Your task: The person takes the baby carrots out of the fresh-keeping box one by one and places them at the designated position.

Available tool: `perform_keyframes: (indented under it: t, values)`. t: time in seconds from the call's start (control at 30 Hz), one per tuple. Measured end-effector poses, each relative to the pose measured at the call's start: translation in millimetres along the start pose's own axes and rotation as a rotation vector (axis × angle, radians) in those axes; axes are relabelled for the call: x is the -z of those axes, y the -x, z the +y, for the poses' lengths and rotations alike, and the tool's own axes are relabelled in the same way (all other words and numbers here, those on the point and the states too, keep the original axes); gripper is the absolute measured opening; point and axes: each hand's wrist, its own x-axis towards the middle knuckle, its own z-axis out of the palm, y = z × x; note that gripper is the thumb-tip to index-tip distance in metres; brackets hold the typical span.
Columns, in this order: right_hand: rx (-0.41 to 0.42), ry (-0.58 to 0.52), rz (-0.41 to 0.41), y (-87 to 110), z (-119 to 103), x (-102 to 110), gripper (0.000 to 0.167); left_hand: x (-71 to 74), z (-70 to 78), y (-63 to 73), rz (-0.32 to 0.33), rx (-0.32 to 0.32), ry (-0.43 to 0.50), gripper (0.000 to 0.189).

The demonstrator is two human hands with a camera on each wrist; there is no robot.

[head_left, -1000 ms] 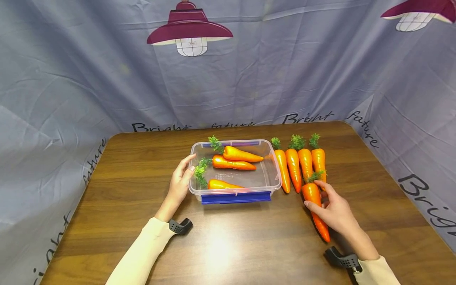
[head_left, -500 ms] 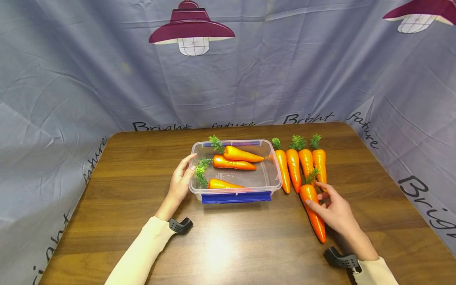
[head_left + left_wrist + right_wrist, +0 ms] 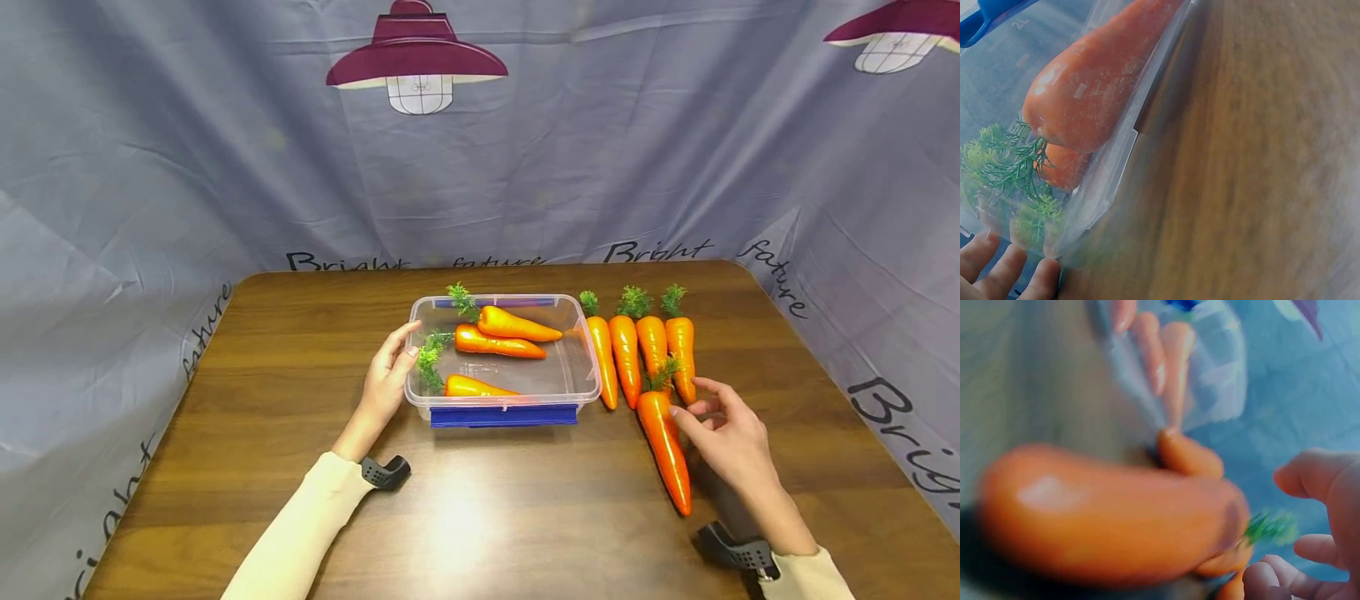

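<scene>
The left hand (image 3: 385, 377), fingers relaxed, touches the left wall of the box (image 3: 540, 401). The right hand (image 3: 733, 429), loosely bent, grips nothing; the near carrot (image 3: 664, 450) lies just beside it, in front of the row (image 3: 625, 354). A thumb knock may roll this carrot askew. Bare table (image 3: 315, 358) reaches the left and right edges.

The left hand (image 3: 385, 383) touches a box (image 3: 543, 379) holding carrots (image 3: 517, 325).
</scene>
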Motion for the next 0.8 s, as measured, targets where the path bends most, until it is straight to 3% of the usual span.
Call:
perform_keyframes:
  t: [0.23, 0.37, 0.6, 0.8]
  values:
    - [0.082, -0.063, 0.016, -18.2, -32.8, 1.5, 0.048, 0.4, 1.2, -0.2, -0.006, 0.005, -0.010, 0.044]
    - [0.139, -0.072, -0.022, -28.7, -60.9, -1.6, 0.048, -0.7, 1.1, 0.4, -0.018, 0.013, -0.003, 0.044]
    - [0.274, -0.098, -0.152, -47.5, -111.0, -15.6, 0.047, -1.2, 1.7, 0.4, 0.001, 0.019, -0.007, 0.044]
    - [0.319, -0.093, -0.309, -67.1, -145.1, -33.6, 0.051, -1.9, 1.0, 0.9, -0.002, 0.015, -0.003, 0.044]
